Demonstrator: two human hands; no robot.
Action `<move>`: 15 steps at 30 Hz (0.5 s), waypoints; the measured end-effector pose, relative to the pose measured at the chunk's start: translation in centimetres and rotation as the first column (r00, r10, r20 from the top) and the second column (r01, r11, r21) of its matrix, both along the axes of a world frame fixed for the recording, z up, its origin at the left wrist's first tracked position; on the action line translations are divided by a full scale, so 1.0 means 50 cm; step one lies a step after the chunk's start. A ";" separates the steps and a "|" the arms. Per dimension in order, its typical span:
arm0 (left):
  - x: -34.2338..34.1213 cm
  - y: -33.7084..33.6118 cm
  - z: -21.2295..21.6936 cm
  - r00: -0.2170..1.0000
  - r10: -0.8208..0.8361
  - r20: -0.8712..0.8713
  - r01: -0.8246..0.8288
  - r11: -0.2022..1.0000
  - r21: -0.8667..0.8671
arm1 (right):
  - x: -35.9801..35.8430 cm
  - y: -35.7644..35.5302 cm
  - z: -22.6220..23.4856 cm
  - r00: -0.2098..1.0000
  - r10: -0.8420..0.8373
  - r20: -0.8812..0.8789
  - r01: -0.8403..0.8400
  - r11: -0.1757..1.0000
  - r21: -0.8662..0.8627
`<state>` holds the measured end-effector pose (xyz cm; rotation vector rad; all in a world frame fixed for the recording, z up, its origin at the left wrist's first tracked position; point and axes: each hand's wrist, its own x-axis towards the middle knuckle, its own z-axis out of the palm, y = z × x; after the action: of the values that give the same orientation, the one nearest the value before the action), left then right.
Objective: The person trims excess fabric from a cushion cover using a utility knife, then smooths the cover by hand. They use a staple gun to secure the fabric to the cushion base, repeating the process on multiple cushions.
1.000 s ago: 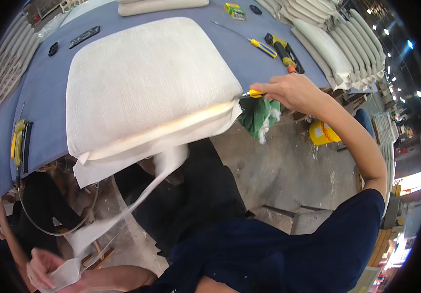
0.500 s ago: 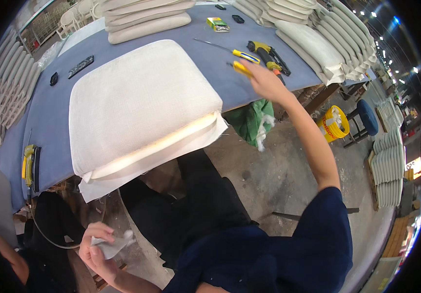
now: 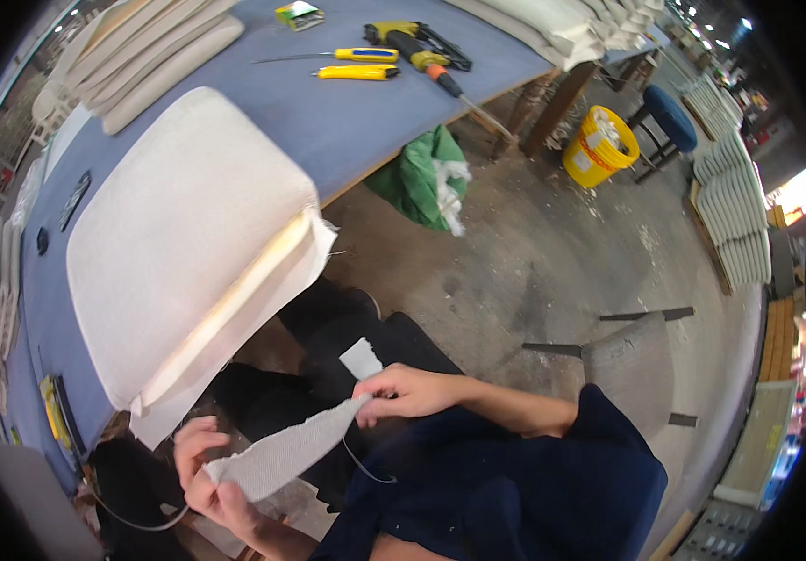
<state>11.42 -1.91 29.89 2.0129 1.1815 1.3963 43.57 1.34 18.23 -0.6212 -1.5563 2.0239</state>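
Observation:
A long grey-white strip of fabric [image 3: 291, 453] stretches between my two hands, over my lap. My left hand [image 3: 213, 481] pinches its wide end, with some fingers raised. At the narrow end my right hand [image 3: 410, 391] is closed on the strip, and a short flap of it sticks up beyond the fingers. A loose thread hangs below that hand. Left of my knees, a pale upholstered seat cushion [image 3: 188, 224] lies on the blue table [image 3: 263, 103], its near edge showing yellowish padding above a hanging cloth flap.
A yellow utility knife [image 3: 358, 72], a screwdriver [image 3: 365, 55] and a staple gun [image 3: 417, 49] lie on the table. Stacked cushions [image 3: 164, 61] stand beyond. A green bag [image 3: 426, 182] hangs below the table edge. A yellow bucket [image 3: 599, 150] and a stool [image 3: 666, 122] stand on the floor.
My right hand has left the yellow utility knife on the table beside the screwdriver and come down to the fabric strip. The strip is now spread between both hands. The view has swung right.

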 end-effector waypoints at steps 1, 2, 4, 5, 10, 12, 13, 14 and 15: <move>0.002 0.009 -0.013 0.997 -0.003 -0.074 -0.012 0.980 -0.201 | 0.017 -0.023 -0.009 0.964 -0.264 0.023 0.264 0.964 0.017; -0.012 -0.002 -0.061 0.947 -0.013 -0.322 -0.110 0.927 -0.359 | 0.032 -0.023 -0.006 0.909 -0.413 0.061 0.388 0.888 0.247; 0.019 0.006 -0.117 0.834 -0.138 -0.533 -0.193 0.833 -0.518 | 0.062 -0.028 0.006 0.922 -0.383 0.059 0.339 0.873 0.351; 0.075 0.018 -0.118 0.828 -0.199 -0.524 -0.155 0.817 -0.555 | 0.077 -0.029 0.023 0.926 -0.373 0.066 0.316 0.856 0.410; 0.228 0.086 -0.247 0.783 -0.576 0.233 0.561 0.494 -0.664 | 0.074 0.006 0.079 0.958 -0.268 -0.106 0.288 0.869 0.403; 0.252 0.108 -0.260 0.837 -0.444 0.319 0.516 0.451 -0.728 | 0.110 0.044 0.099 0.855 -0.494 -0.157 0.504 0.719 0.478; 0.261 0.124 -0.238 0.852 -0.350 0.389 0.514 0.428 -0.743 | 0.130 0.056 0.087 0.770 -0.615 -0.170 0.616 0.649 0.446; 0.275 0.140 -0.236 0.867 -0.281 0.412 0.494 0.595 -0.633 | 0.150 0.060 0.080 0.724 -0.688 -0.060 0.663 0.668 0.338; 0.291 0.156 -0.232 0.868 -0.214 0.448 0.443 0.741 -0.504 | 0.167 0.065 0.076 0.673 -0.737 0.060 0.710 0.667 0.228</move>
<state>25.97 5.90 18.29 1.3542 0.8785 0.9846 51.90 4.57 22.05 -1.1256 -1.2499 1.2218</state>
